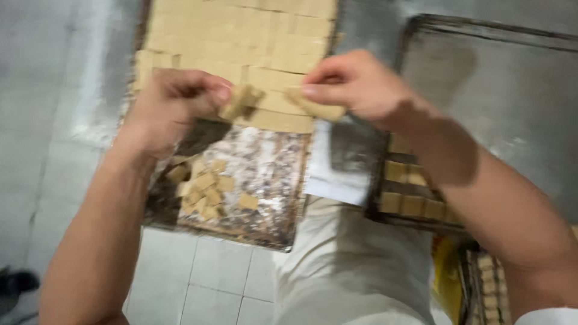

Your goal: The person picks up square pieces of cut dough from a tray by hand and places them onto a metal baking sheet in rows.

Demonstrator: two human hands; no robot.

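Observation:
My left hand [174, 102] pinches a small tan dough piece [241, 99] above a floured dark tray [265, 174]. My right hand [361, 84] grips another tan dough piece [316, 107] together with a flat metal scraper [343, 159] that hangs below it. A slab of cut tan dough [241, 36] fills the tray's far half. Several small loose dough squares [205, 189] lie on the tray's near left part. The picture is blurred by motion.
A second dark baking tray [506, 78] stands to the right, with a few rows of dough squares [409, 204] at its near edge. Below right, a yellow bag [448, 277] and another rack of pieces [490, 286]. White tiled floor [205, 283] shows below.

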